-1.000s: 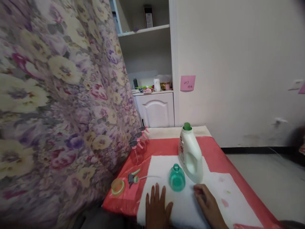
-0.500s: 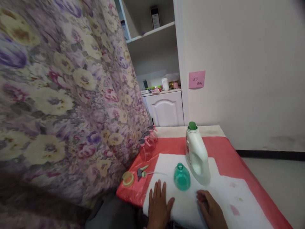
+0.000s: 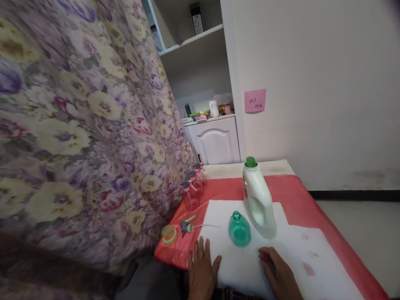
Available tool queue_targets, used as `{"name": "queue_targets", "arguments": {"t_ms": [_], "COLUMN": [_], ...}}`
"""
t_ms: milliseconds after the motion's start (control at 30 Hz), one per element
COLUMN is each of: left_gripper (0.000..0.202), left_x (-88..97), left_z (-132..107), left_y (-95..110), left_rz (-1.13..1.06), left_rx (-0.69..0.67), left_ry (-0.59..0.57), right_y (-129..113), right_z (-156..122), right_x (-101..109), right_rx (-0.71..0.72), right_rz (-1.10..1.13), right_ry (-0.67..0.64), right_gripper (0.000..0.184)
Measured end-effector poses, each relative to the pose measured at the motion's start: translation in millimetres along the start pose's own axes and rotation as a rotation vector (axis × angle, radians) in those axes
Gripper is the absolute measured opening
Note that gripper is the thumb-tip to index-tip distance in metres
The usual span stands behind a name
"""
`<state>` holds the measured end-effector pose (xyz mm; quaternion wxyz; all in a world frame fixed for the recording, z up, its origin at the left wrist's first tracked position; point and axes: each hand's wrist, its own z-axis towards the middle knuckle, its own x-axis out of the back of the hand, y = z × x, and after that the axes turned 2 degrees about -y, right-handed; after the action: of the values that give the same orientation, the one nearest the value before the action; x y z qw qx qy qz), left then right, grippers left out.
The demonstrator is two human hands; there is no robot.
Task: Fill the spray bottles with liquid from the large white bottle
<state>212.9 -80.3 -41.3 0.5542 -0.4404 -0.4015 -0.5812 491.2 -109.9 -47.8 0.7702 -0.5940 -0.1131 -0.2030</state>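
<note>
My left hand (image 3: 202, 268) lies flat with fingers spread on the white cloth (image 3: 218, 212), near the table's front edge. Loosely bent, with the thumb apart from the fingers, my right hand (image 3: 278, 271) rests on the same cloth and no object shows in it. Between and beyond the hands stands a green transparent bottle (image 3: 240, 231) without a top. A big white jug (image 3: 261, 204) with a side handle stands behind my right hand; a green piece (image 3: 250, 161) sits in its mouth. Left of the bottle lies a spray head (image 3: 186, 227) with its tube pointing right.
A round yellowish container (image 3: 169, 235) is at the table's left edge. Several pink spray bottles (image 3: 191, 198) stand in a row behind it, beside the floral curtain (image 3: 93, 146). Red covering (image 3: 281, 187) spreads under the cloth. A cabinet (image 3: 215, 141) and wall (image 3: 312, 104) are beyond.
My left hand has slid slightly left on the cloth. My right hand stays nearly in place. The view has shifted a little; the bottle, jug and spray head stay put.
</note>
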Motion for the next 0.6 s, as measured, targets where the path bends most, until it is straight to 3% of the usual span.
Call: {"name": "queue_targets", "arguments": {"t_ms": [400, 600], "left_gripper": [0.044, 0.044], "left_x": [15.9, 31.5], "left_z": [3.4, 36.4], "left_y": [-14.8, -34.8], "left_rz": [-0.138, -0.231], "left_rx": [0.010, 0.113], "left_ry": [0.015, 0.037], "right_y": [-7.7, -8.1], "right_z": [-1.0, -0.6], "right_x": [1.5, 1.3], "right_rx": [-0.025, -0.024], "right_rz": [-0.039, -0.016], "right_ry": [-0.019, -0.013], "right_gripper": [0.027, 0.024]}}
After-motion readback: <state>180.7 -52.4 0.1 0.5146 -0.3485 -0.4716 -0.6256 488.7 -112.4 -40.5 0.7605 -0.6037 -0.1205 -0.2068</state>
